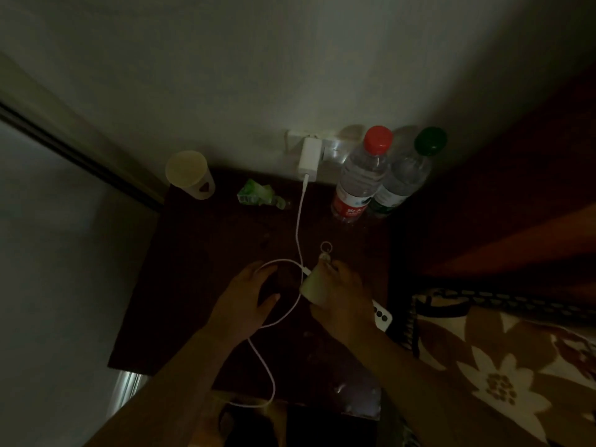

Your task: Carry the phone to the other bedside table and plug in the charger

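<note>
A white phone (314,287) lies tilted on the dark bedside table (200,253), and my right hand (343,296) is shut on it from above, hiding its middle. Its other end (383,315) shows past my wrist. The white charger adapter (310,156) sits in a wall socket (333,148). Its white cable (299,227) runs down to the phone's upper end, where the plug (306,271) appears to be inserted, then loops toward the table's front edge. My left hand (248,296) rests flat on the table beside the loop, fingers apart, holding nothing.
At the back of the table stand a pale cup (188,174), a green wrapper (258,192), and two water bottles, one red-capped (361,175) and one green-capped (409,175). A key ring (326,246) lies just beyond the phone. A bed with a floral blanket (503,366) borders the right side.
</note>
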A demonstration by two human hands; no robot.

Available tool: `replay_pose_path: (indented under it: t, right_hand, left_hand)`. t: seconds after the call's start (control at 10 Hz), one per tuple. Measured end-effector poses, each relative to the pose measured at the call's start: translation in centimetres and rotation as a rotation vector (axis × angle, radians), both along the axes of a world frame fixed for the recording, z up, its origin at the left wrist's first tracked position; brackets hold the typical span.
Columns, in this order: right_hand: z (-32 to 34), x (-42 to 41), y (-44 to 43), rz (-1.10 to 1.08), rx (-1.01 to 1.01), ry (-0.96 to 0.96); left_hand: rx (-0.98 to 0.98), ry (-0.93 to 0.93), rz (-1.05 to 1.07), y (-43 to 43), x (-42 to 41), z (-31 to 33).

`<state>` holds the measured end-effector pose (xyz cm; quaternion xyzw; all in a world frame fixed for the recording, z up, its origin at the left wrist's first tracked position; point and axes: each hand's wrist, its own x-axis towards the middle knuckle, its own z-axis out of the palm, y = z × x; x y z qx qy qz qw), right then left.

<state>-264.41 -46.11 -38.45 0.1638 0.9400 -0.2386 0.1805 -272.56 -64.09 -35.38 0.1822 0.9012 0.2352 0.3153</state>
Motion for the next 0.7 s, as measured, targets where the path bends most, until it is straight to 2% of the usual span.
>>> replay_pose_path:
  t: [0.2,0.3,0.6,0.7]
  right_hand:
    - [1.1,0.2,0.2,0.017,-0.010,0.007]
    - [3.4,0.4,0.3,0.014,-0.065,0.091]
    - [14.6,2.6,-2.2,0.053,-0.089,0.236]
    - [19.2,4.8,-4.3,0.062,-0.060,0.349]
  left_hand:
    - [-0.002,0.025,0.008,0.4,0.3,1.0]
    - [0.002,0.078,0.016,0.6,0.3,2.6]
    - [0.102,0.301,0.007,-2.0,3.3,12.4]
    - [0.129,0.409,0.019,-4.1,5.6,16.5]
